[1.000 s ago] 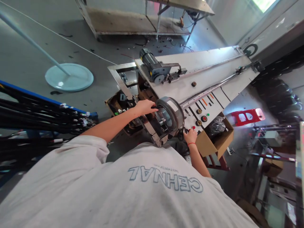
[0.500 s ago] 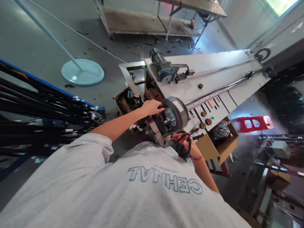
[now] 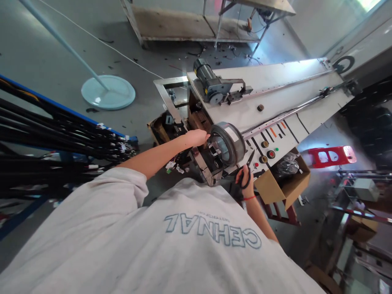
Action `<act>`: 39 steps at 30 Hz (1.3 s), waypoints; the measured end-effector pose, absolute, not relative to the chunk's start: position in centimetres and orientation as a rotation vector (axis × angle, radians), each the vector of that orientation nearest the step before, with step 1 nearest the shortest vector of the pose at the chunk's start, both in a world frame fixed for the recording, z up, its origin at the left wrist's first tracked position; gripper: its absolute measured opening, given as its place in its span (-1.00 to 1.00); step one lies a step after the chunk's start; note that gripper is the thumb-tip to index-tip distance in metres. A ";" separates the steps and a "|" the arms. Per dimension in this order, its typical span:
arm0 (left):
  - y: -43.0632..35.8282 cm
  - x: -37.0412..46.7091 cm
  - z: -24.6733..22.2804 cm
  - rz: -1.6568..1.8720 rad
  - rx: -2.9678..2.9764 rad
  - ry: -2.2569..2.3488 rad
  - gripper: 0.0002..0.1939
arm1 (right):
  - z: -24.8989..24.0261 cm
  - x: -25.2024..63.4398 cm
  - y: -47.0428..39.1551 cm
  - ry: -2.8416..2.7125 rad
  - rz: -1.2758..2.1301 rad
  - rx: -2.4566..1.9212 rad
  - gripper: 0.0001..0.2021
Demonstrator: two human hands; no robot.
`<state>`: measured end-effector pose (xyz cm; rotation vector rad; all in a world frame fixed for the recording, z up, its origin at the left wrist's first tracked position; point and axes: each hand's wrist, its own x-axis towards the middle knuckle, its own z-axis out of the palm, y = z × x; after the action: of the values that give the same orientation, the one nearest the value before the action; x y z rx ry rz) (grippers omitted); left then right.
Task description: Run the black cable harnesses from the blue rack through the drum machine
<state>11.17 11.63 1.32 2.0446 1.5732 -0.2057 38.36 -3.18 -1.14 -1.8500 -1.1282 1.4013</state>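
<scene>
A pair of scissors with black handles is in my right hand, blades pointing up and away over the near edge of the white machine table. My left hand is closed at the left side of a thick dark grey ring-shaped part, which carries a white label. What the left fingers pinch, if anything, is too small to make out. Dark cables run from the ring along a metal rail on the table.
A motor sits on the table's far left corner. Right of my right hand are push buttons and an open cardboard box with plastic in it. Bundles of black cables hang at left. A red stool stands at right.
My right hand has turned upward, and the scissors' blades now point away from me above the table edge. My left hand stays by the ring. The view has shifted slightly.
</scene>
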 end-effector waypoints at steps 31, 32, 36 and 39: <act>-2.4 5.7 -1.7 0.196 1.795 1.170 -0.76 | -3.4 22.6 -1.1 -0.813 1.766 -1.519 -0.66; -3.7 4.9 -1.6 0.157 1.665 1.071 -0.79 | -3.5 23.4 -0.9 -0.740 1.834 -1.447 -0.65; -8.6 -0.2 -2.7 -0.075 1.328 0.880 -0.85 | -2.9 27.1 0.5 -0.540 1.874 -1.135 -0.66; -9.7 -5.3 -4.8 -0.174 1.441 1.191 -0.88 | -2.3 28.3 0.5 -0.811 2.186 -1.080 -0.64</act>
<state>-5.30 -9.70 -4.81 1.4413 1.1912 -0.1741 28.33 0.50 -2.34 -1.0800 -0.8113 2.1857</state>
